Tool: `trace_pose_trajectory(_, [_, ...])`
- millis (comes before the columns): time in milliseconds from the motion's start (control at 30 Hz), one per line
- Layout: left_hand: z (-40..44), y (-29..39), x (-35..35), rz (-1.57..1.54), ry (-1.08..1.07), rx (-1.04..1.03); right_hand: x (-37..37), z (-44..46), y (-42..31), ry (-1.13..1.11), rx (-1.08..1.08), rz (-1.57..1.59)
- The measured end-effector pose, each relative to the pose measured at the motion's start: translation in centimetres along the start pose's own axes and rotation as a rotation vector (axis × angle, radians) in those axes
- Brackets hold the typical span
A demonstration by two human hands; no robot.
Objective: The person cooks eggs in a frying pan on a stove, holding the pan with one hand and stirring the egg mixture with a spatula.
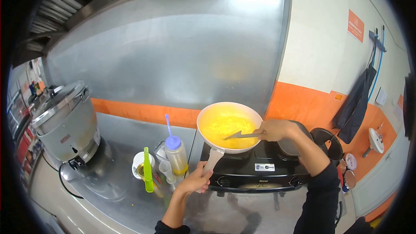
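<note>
My left hand (196, 179) is wrapped round the pale handle of a white pan (200, 123), which sits over the left burner of a black gas stove (255, 177). Yellow liquid (225, 125) covers the pan's inside. From the right, my right hand (274, 130) grips a grey spatula (242, 135), its blade tip in the liquid. Left of the pan stands a clear squeeze bottle (177, 156) with a blue cap and some yellow liquid at its bottom.
A large rice cooker (67, 125) stands at the left. Near the bottle are clear cups (166, 169), a white container (138, 161) and a green-handled utensil (148, 171). Dark pans (323, 138) lie at the stove's right. A metal panel (173, 56) rises behind.
</note>
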State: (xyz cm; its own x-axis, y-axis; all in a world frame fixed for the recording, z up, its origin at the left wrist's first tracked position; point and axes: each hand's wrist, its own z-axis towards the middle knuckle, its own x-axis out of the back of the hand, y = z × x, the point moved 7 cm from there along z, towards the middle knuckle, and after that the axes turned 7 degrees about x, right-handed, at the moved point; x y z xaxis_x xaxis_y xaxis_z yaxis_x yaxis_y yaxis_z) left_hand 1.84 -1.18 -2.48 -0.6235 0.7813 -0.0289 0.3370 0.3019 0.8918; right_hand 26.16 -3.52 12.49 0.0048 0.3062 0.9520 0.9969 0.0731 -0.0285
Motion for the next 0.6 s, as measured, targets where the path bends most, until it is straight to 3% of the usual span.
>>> trace_pose_trajectory(67, [-0.1,-0.1,0.0,-0.006,0.002,0.005,0.6,-1.0,-0.1,-0.042,0.105,0.048])
trace_pose_trajectory(333, [-0.1,0.1,0.1,0.027,0.009,0.005,3.4,-3.1,0.7,-0.116,-0.082,-0.093])
trace_pose_trajectory(600, [0.4,-0.6,0.1,-0.246,-0.117,-0.056,-1.6,5.7,4.3,0.143,-0.191,-0.081])
